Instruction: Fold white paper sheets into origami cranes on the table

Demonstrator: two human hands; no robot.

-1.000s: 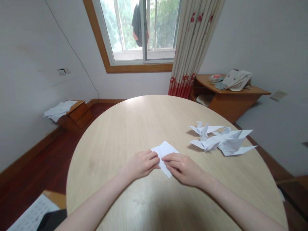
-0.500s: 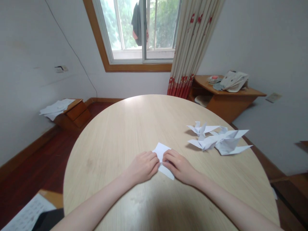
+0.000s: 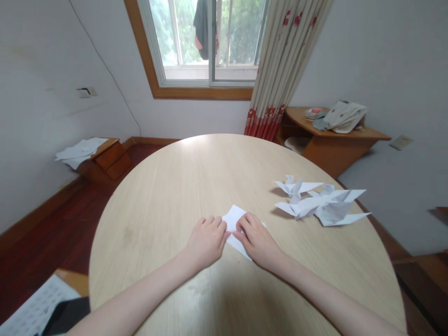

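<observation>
A small sheet of white folded paper [image 3: 233, 216] lies on the round wooden table [image 3: 157, 196], partly covered by both hands. My left hand [image 3: 209, 239] is closed at the paper's left side, its thumb reaching to the middle. From the right, my right hand [image 3: 257, 239] pinches the paper with curled fingers, thumb and fingertips close to the left thumb. The fold lines under the fingers are hidden. Several finished paper cranes [image 3: 329, 205] sit in a cluster to the right of my right hand.
Behind the table are a window and a curtain [image 3: 271, 93]. A wooden desk [image 3: 336, 135] with a cloth bag stands at the back right. Papers lie on a small cabinet [image 3: 112, 158] at left. A printed sheet [image 3: 45, 303] and a dark object [image 3: 66, 317] are at lower left.
My left thumb has stretched toward the right along the paper, and the left fingers have shifted slightly. More of the paper's right corner shows beyond my right hand. The view has tilted slightly.
</observation>
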